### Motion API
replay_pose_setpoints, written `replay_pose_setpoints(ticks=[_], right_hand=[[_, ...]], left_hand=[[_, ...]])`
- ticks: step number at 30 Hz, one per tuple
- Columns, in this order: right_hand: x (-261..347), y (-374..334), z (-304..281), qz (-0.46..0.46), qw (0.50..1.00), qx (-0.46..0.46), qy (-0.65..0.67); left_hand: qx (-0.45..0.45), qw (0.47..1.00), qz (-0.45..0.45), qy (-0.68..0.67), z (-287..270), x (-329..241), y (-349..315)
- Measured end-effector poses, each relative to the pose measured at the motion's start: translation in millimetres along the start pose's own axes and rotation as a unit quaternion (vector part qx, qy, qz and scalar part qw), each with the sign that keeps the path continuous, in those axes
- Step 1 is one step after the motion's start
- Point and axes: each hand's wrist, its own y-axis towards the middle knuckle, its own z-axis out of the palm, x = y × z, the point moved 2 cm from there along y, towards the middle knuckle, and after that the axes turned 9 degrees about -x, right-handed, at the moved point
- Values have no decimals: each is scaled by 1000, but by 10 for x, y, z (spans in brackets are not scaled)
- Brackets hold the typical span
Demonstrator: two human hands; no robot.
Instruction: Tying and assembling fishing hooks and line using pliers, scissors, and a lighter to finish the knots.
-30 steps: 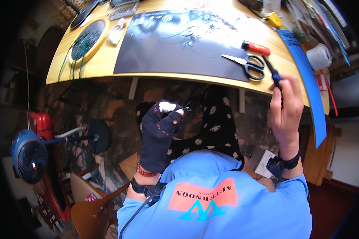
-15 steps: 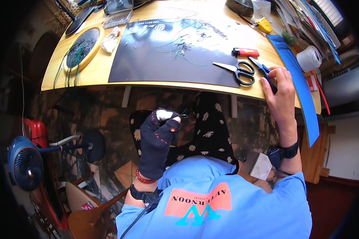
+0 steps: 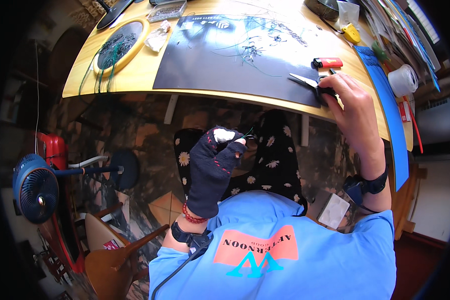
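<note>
My left hand [image 3: 216,157], in a dark fingerless glove with red stitching and white at one finger, is above my lap. Its thumb and fingertips pinch a small dark looped piece with a green thread [image 3: 249,133]; its kind is too small to make out. At the table's front edge my right hand [image 3: 349,97], bare, closes over the black handles of a pair of scissors [image 3: 305,80]. The scissors lie with blades pointing left over the dark mat [image 3: 205,65]. Only the tip of another tool [image 3: 332,71] shows behind my right fingers.
A red lighter [image 3: 328,62] lies beyond the scissors. Thread scraps [image 3: 252,49] are on the mat. Left stands a yellow-rimmed oval tray [image 3: 142,42] with green threads. A blue strip [image 3: 396,145] overhangs the right edge near a white spool [image 3: 404,81]. A fan [image 3: 35,187] stands left.
My right hand has moved left from the blue-and-black tool onto the scissors' handles, and the scissors have shifted slightly. My left hand keeps its pinch. The whole view has shifted a little.
</note>
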Motion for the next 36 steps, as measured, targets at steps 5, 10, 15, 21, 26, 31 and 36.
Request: replay_pose_setpoints(ticks=[5,10,15,21,26,31,36], right_hand=[[71,37,52,-9,1000,-18,-2],[364,-232,59,154,907,-24,392],[616,-291,217,126,907,150,372],[535,-485,487,243,832,140,479],[561,-441,490,203,844,215,447],[591,-462,515,206,846,186,456],[595,-436,498,195,856,170,447]], left_hand=[[-26,997,52,49,-74,47,2],[-41,988,109,101,-91,10,-14],[-41,977,142,155,-95,-6,-2],[-39,965,169,199,-75,-45,-19],[-30,963,180,199,-51,-58,-21],[-15,955,204,214,-26,-70,-22],[-35,959,190,208,-25,-83,-29]])
